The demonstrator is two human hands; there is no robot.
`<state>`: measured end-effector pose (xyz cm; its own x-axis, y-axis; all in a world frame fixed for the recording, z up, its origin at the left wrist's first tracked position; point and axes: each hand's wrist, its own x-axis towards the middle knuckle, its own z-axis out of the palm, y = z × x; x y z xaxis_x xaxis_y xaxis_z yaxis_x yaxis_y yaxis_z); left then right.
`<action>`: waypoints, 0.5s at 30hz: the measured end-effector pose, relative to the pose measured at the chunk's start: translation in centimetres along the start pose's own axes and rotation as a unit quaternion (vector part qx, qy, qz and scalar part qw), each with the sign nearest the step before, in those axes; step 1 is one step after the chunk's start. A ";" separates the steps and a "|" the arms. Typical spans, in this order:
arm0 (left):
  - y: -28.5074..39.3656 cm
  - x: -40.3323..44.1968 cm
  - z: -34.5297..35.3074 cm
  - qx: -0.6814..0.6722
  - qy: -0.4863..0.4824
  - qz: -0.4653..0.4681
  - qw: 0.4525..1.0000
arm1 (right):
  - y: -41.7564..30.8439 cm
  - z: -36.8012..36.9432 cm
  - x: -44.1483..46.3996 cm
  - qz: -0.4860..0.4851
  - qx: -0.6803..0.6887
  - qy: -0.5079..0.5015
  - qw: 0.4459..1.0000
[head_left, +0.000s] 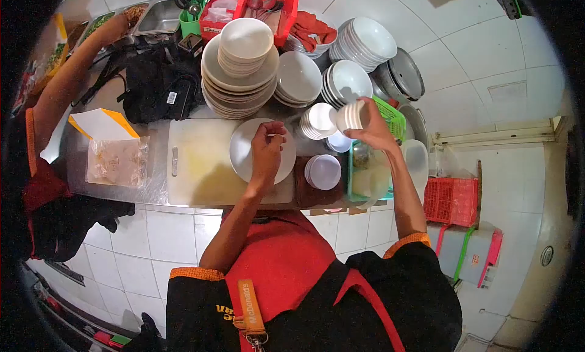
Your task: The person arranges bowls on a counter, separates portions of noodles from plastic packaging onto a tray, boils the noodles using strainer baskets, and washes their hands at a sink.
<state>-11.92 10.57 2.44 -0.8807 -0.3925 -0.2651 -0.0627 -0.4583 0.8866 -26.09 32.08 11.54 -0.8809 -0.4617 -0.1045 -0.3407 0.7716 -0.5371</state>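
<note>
My right hand [375,130] grips a small stack of white bowls [351,116], tilted and slightly blurred, above the counter. Just left of it stands another stack of small white bowls [318,120]. My left hand [267,151] hovers over a flat white plate [244,151], its fingers half bent and slightly apart, with nothing visible in them. The plate lies on a white cutting board [189,169]. Between my hands, more small bowls [323,172] sit on a brown board [301,190].
A tall stack of plates and bowls [237,78] and other bowl stacks [368,41] line the back. A green basket [390,117] stands right. At left, a co-worker's arm [73,78] reaches into metal food trays [159,17]; an opened packet [116,160] lies nearby.
</note>
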 end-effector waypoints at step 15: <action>-5.7 -6.5 1.7 -0.139 -0.107 -0.314 0.933 | 3.3 7.3 -6.2 0.035 -0.026 -0.191 0.981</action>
<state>-6.63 17.12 -0.25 -0.7871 0.1782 -0.5905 -0.5000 -0.7451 0.4415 -19.38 34.25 4.30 -0.7191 -0.5290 -0.4507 -0.3092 0.8243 -0.4743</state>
